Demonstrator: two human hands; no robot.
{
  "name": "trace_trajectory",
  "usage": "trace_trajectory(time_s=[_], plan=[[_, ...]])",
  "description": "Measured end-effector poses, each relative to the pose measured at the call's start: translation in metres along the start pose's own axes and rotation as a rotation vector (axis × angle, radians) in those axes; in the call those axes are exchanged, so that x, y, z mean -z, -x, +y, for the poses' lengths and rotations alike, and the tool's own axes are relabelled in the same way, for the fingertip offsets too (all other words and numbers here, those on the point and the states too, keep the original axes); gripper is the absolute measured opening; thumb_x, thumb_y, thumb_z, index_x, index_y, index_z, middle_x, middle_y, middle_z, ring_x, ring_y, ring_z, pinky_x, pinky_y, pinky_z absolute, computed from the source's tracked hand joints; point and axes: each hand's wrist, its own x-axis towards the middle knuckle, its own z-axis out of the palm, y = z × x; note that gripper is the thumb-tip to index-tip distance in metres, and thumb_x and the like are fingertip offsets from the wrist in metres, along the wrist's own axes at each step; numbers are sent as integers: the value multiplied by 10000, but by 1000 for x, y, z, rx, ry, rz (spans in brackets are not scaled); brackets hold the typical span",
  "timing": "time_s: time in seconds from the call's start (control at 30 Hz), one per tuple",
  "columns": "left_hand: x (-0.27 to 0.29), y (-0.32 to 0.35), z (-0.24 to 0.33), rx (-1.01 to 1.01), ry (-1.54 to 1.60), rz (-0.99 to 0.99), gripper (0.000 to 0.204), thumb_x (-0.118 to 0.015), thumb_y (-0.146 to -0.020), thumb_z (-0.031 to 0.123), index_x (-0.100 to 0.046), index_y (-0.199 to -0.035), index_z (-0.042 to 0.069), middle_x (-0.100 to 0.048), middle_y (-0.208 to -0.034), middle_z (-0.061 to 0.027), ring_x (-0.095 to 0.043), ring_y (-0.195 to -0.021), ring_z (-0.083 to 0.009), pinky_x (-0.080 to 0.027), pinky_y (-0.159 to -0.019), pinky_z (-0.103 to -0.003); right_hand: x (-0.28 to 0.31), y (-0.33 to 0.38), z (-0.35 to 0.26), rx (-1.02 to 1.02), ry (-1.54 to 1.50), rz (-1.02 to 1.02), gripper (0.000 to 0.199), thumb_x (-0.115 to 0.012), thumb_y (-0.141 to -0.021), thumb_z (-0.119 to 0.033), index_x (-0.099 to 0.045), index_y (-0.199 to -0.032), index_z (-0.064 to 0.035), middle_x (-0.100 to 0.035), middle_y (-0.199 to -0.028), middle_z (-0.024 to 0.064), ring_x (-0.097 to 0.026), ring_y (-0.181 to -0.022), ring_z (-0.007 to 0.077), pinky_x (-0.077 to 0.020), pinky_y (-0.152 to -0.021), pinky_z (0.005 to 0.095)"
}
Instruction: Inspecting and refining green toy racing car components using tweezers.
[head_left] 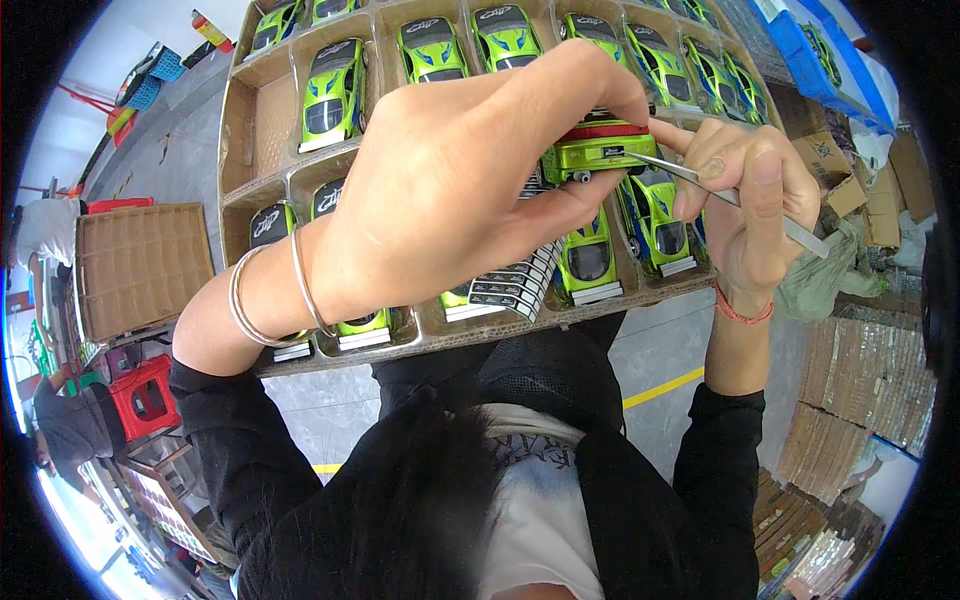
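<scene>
In my left hand [450, 190] a lime-green toy car [605, 150] is gripped, its end with a red strip and a small dark label turned toward me. My right hand [745, 185] pinches metal tweezers [725, 195], their tip touching or nearly touching that label. Below my left hand a sheet of small black stickers [510, 285] lies across the tray, partly hidden by the hand. Around both hands, several more green toy cars [333, 95] with black roofs and blue marks sit in the compartments of a brown divided tray [250, 185].
Stacked cardboard [835, 410] stands at the right, beside a green plastic bag [825, 280]. A blue crate [835, 60] is at the far right. To the left are another divided tray [145, 265], a red stool [145, 400] and a person in dark clothes [75, 425].
</scene>
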Motion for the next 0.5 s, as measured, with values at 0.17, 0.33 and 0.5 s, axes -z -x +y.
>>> trace_trajectory(time_s=[0.17, 0.33, 0.5], plan=[[0, -1, -1, -35, -8, 1, 347, -808, -739, -25, -644, -1044, -9, -712, -1023, -90, -703, -986, -188, -577, -813, -295, 2, -1, 1, 6, -8, -13, 365, -439, -1043, -222, -577, -819, 31, -586, -689, 103, -567, -588, 153, -518, -936, 568], [-1, 0, -2, -75, -5, 12, 241, -810, -714, -44, -678, -911, 1, -721, -937, -99, -718, -972, -226, -573, -790, -283, 3, 0, 1, 12, 6, -20, 361, -441, -1043, -214, -578, -817, 31, -588, -690, 104, -572, -591, 156, -518, -936, 567], [5, 1, 1, -33, 20, 8, 233, -811, -709, -56, -687, -899, -4, -720, -929, -104, -722, -959, -241, -570, -786, -284, 8, 0, 2, 40, 50, -70, 387, -407, -1055, -250, -581, -861, 36, -593, -706, 106, -576, -600, 157, -526, -920, 563]])
